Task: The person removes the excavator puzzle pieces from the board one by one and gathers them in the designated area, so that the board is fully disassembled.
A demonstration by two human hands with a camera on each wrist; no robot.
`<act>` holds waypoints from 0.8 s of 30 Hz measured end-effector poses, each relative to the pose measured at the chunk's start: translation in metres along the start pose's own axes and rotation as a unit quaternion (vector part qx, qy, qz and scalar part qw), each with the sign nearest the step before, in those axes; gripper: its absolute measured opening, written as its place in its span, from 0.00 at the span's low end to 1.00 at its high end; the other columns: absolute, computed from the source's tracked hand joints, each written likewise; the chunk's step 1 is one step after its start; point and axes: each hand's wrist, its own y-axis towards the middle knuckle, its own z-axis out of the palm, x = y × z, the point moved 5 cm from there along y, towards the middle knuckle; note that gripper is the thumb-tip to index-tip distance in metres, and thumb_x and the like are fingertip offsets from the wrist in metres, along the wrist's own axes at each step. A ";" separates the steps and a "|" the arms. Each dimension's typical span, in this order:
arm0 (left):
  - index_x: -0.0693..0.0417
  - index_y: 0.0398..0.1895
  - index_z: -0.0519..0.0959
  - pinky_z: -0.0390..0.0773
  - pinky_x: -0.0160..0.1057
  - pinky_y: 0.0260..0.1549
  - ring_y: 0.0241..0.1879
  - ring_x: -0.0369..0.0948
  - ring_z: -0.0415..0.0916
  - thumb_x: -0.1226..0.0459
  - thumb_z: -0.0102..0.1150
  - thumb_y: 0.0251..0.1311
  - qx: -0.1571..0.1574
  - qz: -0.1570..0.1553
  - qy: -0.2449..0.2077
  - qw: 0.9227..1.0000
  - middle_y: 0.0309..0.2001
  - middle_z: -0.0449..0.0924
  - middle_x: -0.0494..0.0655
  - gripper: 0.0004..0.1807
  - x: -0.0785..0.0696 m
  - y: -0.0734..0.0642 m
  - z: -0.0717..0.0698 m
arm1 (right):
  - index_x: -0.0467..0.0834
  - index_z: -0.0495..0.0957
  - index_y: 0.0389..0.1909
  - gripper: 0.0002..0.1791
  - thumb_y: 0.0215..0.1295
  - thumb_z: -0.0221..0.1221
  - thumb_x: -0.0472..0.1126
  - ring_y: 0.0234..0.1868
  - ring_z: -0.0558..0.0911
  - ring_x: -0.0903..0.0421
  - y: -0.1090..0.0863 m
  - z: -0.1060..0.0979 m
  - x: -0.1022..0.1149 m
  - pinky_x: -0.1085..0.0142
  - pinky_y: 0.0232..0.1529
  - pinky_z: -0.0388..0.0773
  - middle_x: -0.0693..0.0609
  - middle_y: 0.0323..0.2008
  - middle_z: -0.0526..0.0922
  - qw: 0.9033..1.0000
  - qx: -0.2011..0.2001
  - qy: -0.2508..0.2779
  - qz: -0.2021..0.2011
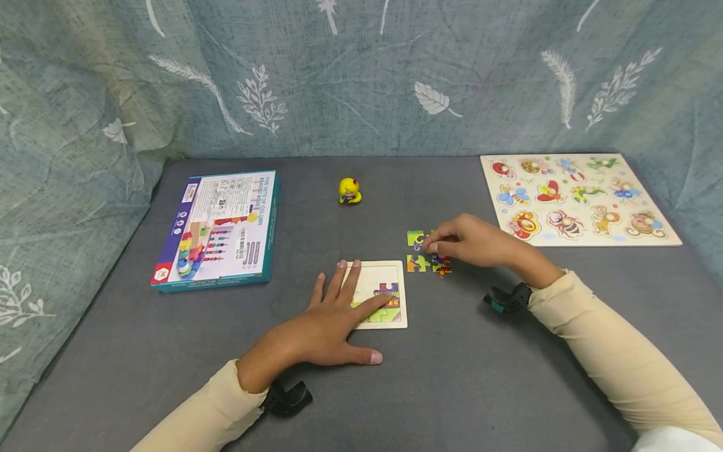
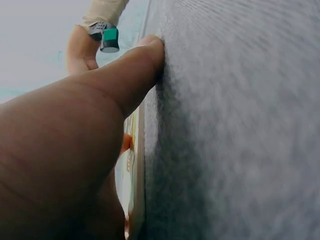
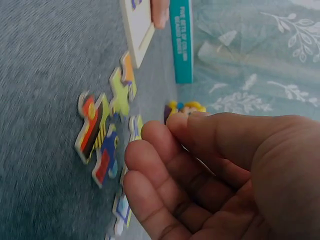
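Observation:
My left hand (image 1: 322,323) lies with spread fingers over the left part of a small wooden puzzle board (image 1: 395,265); its thumb reaches the table. Fitted puzzle pieces (image 1: 390,312), green, purple and orange, show in the board's lower right. Just right of the board, my right hand (image 1: 465,242) hovers over loose jigsaw pieces (image 3: 94,125). Its fingers are loosely bent, thumb tip close to the index tip, and nothing shows between them in the right wrist view. A green-and-orange piece (image 1: 418,263) lies near the board; the hand partly covers others.
A bead toy box (image 1: 226,232) lies at the back left. A small yellow-haired figure (image 1: 349,190) stands at the back middle. At the back right lies a wooden insect picture board (image 1: 576,194). Behind the grey table (image 1: 373,408) hangs a leaf-patterned cloth (image 1: 361,81).

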 end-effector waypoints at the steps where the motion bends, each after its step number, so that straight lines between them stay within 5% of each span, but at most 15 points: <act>1: 0.24 0.77 0.47 0.18 0.60 0.63 0.70 0.49 0.06 0.29 0.55 0.52 -0.004 -0.002 -0.001 1.000 0.75 0.13 0.51 0.50 -0.001 0.000 0.000 | 0.37 0.85 0.45 0.11 0.69 0.56 0.32 0.26 0.72 0.59 0.001 0.001 0.001 0.66 0.28 0.67 0.50 0.34 0.85 1.000 -0.001 0.001 -0.002; 12: 0.37 0.74 0.59 0.23 0.59 0.65 0.74 0.49 0.19 0.38 0.55 0.61 -0.083 0.053 0.001 0.995 0.77 0.26 0.53 0.40 -0.015 0.002 -0.005 | 0.35 0.83 0.48 0.12 0.72 0.53 0.33 0.34 0.81 0.54 0.008 0.015 0.011 0.65 0.32 0.74 0.48 0.35 0.85 0.997 0.047 0.052 -0.031; 19: 0.29 0.78 0.45 0.24 0.62 0.64 0.72 0.49 0.13 0.33 0.55 0.57 -0.045 0.054 0.002 0.998 0.76 0.19 0.51 0.49 -0.016 0.002 -0.002 | 0.31 0.80 0.50 0.14 0.73 0.51 0.33 0.42 0.84 0.52 0.015 0.025 0.015 0.59 0.40 0.79 0.43 0.40 0.85 0.990 0.052 0.131 -0.030; 24: 0.27 0.77 0.45 0.23 0.63 0.63 0.70 0.48 0.08 0.31 0.58 0.51 -0.021 0.049 0.006 0.999 0.75 0.14 0.49 0.53 -0.015 0.001 0.002 | 0.28 0.79 0.51 0.14 0.74 0.49 0.32 0.42 0.83 0.48 0.019 0.030 0.019 0.58 0.45 0.79 0.40 0.41 0.84 0.981 0.043 0.185 -0.039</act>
